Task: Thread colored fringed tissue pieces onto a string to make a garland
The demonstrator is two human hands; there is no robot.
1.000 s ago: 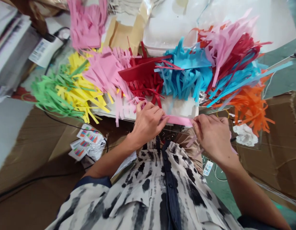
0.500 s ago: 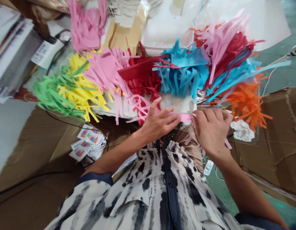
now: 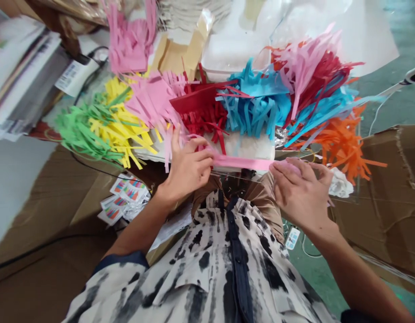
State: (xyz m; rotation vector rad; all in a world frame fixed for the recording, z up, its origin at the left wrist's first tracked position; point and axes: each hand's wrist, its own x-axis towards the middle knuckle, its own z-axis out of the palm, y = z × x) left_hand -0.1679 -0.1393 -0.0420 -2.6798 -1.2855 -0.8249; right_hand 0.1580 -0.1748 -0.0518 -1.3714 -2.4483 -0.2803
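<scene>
A pink tissue paper strip stretches flat between my two hands at the table's front edge. Its left end is pinched in my left hand, with the index finger raised. My right hand closes round the other end, where the paper bunches up. Just behind the strip lie fringed tissue paper bundles: a pink one, a red one with its folded band on top, and a blue one. Thin pink tails hang below my right hand.
Green fringe and yellow fringe lie at the left, orange fringe at the right edge. Farther back are a white plastic tray, a cardboard piece and stacked papers. Cardboard boxes flank me.
My left hand has slid leftward along the pink strip, so a longer stretch shows between my hands. My right hand has shifted slightly right and down, still holding its end.
</scene>
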